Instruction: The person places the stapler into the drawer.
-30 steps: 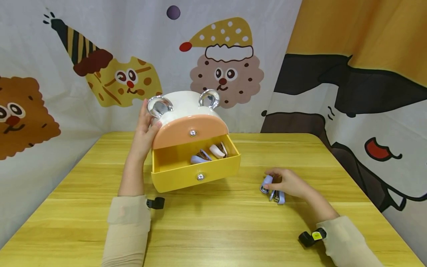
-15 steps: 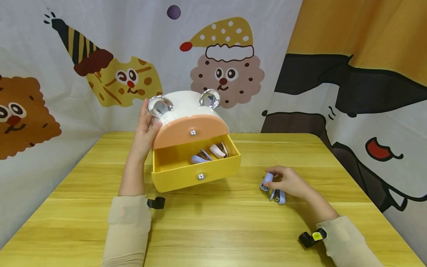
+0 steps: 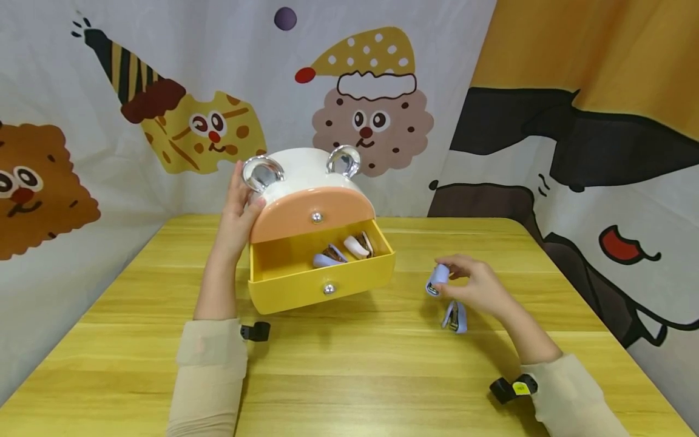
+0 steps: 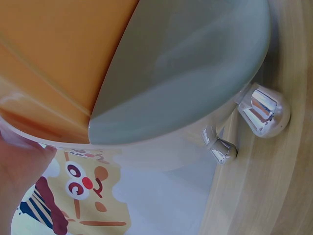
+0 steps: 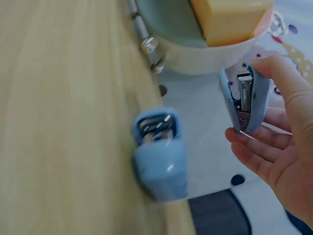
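Observation:
My left hand (image 3: 233,227) grips the left side of a white desktop drawer box (image 3: 303,167) with silver ears, thumb toward the front. Its peach upper drawer (image 3: 289,220) is closed; the yellow lower drawer (image 3: 289,297) is pulled out. In that drawer lie a lilac mini stapler (image 3: 326,261) and a white mini stapler (image 3: 356,247). Right of the box, my right hand (image 3: 480,288) pinches another lilac mini stapler (image 3: 438,279) between thumb and fingers, raised off the table. Below it, one more lilac mini stapler (image 3: 455,317) rests on the tabletop.
A wooden table (image 3: 349,376) carries everything. Behind it hangs a curtain (image 3: 284,79) printed with cartoon biscuits. Silver feet (image 4: 264,111) under the box show in the left wrist view. A black wrist camera (image 3: 513,388) sits on the right sleeve.
My right hand has lifted its lilac stapler up and away from the one left on the table. The left hand and the drawer box have stayed put.

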### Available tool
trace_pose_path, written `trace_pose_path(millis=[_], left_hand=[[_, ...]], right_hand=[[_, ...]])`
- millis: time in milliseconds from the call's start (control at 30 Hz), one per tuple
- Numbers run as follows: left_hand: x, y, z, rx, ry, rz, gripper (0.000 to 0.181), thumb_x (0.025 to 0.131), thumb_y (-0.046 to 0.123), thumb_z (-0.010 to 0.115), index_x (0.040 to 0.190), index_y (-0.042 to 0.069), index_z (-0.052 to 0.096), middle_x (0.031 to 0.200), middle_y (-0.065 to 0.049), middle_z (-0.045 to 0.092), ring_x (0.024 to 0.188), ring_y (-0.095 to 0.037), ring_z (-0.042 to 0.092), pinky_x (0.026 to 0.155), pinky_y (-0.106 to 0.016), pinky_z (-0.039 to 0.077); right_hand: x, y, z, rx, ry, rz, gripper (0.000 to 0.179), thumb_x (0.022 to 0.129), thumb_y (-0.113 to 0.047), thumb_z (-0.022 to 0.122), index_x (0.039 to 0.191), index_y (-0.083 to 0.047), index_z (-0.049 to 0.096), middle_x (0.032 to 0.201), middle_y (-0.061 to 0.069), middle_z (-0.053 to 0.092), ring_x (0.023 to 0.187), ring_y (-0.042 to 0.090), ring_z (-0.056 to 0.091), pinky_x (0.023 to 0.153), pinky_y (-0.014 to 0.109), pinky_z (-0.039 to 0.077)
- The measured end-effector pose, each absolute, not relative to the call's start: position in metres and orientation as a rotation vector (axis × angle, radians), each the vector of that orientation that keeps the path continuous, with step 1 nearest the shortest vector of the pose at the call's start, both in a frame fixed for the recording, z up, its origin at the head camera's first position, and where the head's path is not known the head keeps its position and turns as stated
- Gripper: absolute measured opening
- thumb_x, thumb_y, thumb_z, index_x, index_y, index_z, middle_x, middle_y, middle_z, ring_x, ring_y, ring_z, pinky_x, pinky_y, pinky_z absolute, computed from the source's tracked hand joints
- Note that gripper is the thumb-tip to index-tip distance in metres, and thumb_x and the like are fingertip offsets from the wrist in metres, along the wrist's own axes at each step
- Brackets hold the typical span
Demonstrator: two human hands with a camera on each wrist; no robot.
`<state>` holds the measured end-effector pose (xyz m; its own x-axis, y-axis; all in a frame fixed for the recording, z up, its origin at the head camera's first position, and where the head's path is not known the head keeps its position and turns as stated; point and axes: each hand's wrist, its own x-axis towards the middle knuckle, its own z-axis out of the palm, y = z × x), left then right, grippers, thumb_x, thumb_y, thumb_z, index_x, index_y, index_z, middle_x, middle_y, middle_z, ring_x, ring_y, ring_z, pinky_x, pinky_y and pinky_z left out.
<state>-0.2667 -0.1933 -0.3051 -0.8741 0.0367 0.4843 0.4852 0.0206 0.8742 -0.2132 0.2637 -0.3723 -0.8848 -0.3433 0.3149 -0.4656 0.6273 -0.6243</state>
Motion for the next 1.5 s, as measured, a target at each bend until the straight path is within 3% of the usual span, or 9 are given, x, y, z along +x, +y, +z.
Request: trace_pose_path(millis=[600,1100,1367,1500], left_hand=[[-0.266,-0.193,-0.307,-0.543,-1.964,-1.923,0.075,0.097,0.012,0.051,0.155,0.032,0.008,0.151,-0.017,0.031,0.124,-0.024,0.039,0.101,-0.028,0.036],[-0.267,-0.192,-0.307,-0.555,-1.946,-1.934,0.076,0.096,0.012,0.052,0.155,0.034,0.009,0.153,-0.015,0.028,0.133,-0.025,0.033,0.108,-0.038,0.029],[-0.268,-0.193,-0.306,-0.563,-1.948,-1.927,0.077,0.096,0.010,0.052,0.155,0.032,0.007,0.152,-0.016,0.029,0.131,-0.025,0.035,0.106,-0.035,0.032],[-0.267,-0.193,-0.307,-0.561,-1.949,-1.936,0.077,0.096,0.011,0.052,0.155,0.032,0.007,0.152,-0.016,0.028,0.131,-0.026,0.035,0.105,-0.034,0.033]], right_hand=[[-0.196,0.211,-0.323,0.711,-2.381,1.205,0.048,0.079,-0.008,0.078,0.124,-0.008,0.063,0.111,0.003,0.063,0.093,0.013,0.055,0.081,0.019,0.046],[-0.199,0.153,-0.306,0.667,-2.167,1.374,0.045,0.075,-0.007,0.082,0.117,-0.002,0.067,0.107,0.007,0.063,0.090,0.017,0.056,0.084,0.033,0.049],[-0.199,0.122,-0.303,0.675,-2.124,1.346,0.047,0.074,-0.014,0.084,0.116,-0.002,0.067,0.103,0.006,0.064,0.088,0.018,0.056,0.080,0.036,0.048],[-0.199,0.108,-0.303,0.716,-2.100,1.334,0.049,0.073,-0.013,0.084,0.116,0.001,0.066,0.101,0.007,0.064,0.086,0.027,0.056,0.077,0.043,0.049]])
